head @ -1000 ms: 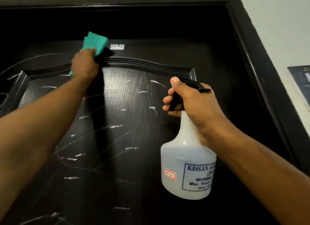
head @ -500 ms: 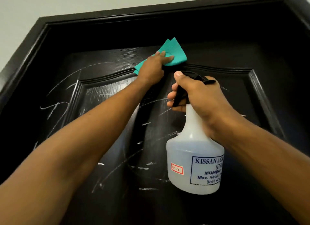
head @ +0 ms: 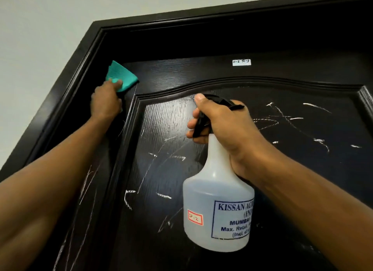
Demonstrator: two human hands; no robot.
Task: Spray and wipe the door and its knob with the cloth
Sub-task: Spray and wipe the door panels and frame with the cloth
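cloth [head: 120, 75]: soft and light; your left hand [head: 106, 102] presses it flat on the door [head: 165, 129]
bottle [head: 218, 206]: looks part full, likely a bit heavy; your right hand [head: 224, 125] grips its neck

Pale, plain wall [head: 40, 38] left of and above the dark door frame [head: 66, 101]; unmarked, matte, evenly lit; slightly greyer close to the frame's outer edge (soft shadow, perhaps); narrow wedge of the same wall beyond the frame's top right corner; no floor, furniture or window in view; soft glare along the frame's moulded ridges.
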